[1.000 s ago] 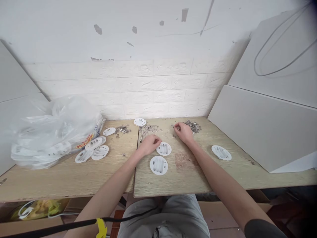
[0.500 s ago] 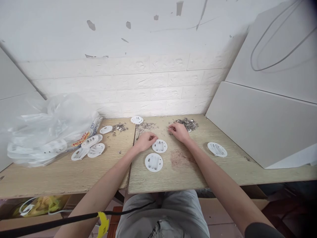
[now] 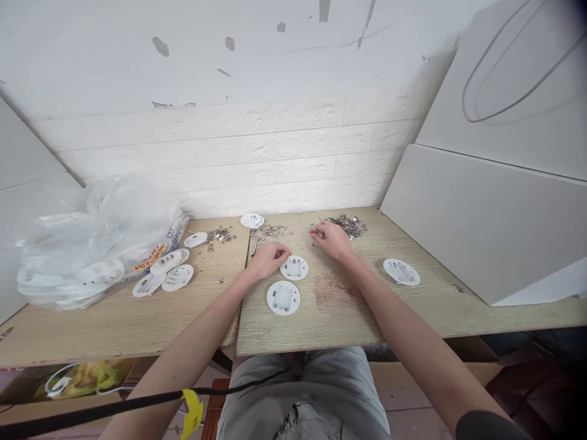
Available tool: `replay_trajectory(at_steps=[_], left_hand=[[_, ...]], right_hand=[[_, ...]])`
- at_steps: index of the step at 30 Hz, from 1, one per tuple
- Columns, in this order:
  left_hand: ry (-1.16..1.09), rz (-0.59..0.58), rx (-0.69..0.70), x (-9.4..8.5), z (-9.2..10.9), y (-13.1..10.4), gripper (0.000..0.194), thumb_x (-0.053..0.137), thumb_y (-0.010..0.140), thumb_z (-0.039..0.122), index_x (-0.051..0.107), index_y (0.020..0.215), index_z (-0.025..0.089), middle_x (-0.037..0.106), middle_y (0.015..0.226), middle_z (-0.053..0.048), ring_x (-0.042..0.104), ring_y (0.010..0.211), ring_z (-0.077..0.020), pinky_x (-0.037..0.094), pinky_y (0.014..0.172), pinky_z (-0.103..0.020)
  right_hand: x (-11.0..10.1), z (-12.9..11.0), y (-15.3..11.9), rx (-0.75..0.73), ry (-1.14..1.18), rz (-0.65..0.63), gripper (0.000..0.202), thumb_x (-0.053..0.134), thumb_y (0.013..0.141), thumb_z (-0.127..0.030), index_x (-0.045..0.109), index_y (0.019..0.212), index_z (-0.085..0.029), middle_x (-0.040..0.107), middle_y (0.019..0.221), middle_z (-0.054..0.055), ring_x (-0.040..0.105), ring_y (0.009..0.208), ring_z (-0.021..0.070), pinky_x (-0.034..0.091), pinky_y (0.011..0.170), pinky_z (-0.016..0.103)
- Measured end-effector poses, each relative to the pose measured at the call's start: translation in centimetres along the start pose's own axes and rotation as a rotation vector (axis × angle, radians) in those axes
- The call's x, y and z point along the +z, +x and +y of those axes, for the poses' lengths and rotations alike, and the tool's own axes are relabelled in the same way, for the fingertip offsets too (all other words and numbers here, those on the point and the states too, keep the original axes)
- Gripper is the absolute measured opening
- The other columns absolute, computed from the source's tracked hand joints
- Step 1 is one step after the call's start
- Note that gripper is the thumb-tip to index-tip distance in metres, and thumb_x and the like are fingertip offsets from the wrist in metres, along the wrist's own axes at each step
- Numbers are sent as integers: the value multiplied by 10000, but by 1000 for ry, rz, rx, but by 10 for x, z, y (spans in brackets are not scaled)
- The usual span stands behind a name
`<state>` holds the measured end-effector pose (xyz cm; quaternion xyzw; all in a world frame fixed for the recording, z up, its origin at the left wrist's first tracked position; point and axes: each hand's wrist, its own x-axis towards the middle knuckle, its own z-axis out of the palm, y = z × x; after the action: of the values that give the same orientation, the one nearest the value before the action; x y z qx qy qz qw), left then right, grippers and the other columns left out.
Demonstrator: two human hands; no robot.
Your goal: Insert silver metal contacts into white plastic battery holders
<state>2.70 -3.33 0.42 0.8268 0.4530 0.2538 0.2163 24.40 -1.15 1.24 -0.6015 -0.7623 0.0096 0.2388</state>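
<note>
Within the head view, the right hand (image 3: 334, 241) is moved slightly leftward from the metal pile (image 3: 352, 227) compared with the first frame, while the left hand (image 3: 268, 260) keeps its place beside the upper disc (image 3: 294, 267). Everything also sits somewhat more to the left, so the view probably turned. The hands are apart. The right fingertips come close together near the table (image 3: 358, 330), and something thin may be between them, but it is too small to be sure. The left fingers are bent at the disc's rim; I cannot tell whether they grip it. This disc lies flat on the table, just behind the lower disc (image 3: 283, 298).

What can go wrong, in my judgement: a thin piece may slip from a loose pinch and be lost among the loose bits (image 3: 270, 232); a light disc may slide or turn if the left fingers do not press it well. The disc is round, so it has no long axis, but its slots run toward the wall (image 3: 298, 159), open side up.
</note>
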Motion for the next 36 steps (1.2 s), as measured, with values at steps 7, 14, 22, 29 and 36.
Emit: replay_trajectory(at_steps=[7,14,22,29,36], left_hand=[[125,142,-55,-1,-8,4,256,469,811,212,713,874,166,659,901,-60,567,754,-171,450,767,-314],[385,320,-153,-16,-28,5,325,436,825,159,662,1057,158,607,1112,-118,485,1101,-275,389,952,-405],[442,153,-138,-13,-41,6,369,383,900,281,567,1207,191,500,1362,-87,303,1330,-280,242,1069,-478],[413,162,-82,-15,-42,9,269,473,857,258,660,1049,229,608,1177,-74,449,1164,-270,328,985,-438],[473,252,-164,-17,-41,8,239,532,838,319,696,971,207,614,991,-103,464,1054,-297,370,898,-420]], right_hand=[[14,-21,-6,-142,-67,-66,276,471,905,-331,695,993,-197,637,1013,81,548,943,196,384,740,267],[13,-21,-7,-151,-63,-72,252,474,896,-279,702,940,-180,640,1008,79,543,928,196,382,728,272],[11,-23,-8,-142,-42,-102,260,469,895,-275,703,943,-172,639,1015,92,548,923,196,383,723,268],[12,-22,-7,-154,-38,-97,248,481,891,-283,701,925,-174,642,1011,84,554,902,191,376,698,260],[11,-22,-7,-149,-18,-116,229,493,876,-260,701,931,-181,640,1025,80,562,881,178,369,682,248]])
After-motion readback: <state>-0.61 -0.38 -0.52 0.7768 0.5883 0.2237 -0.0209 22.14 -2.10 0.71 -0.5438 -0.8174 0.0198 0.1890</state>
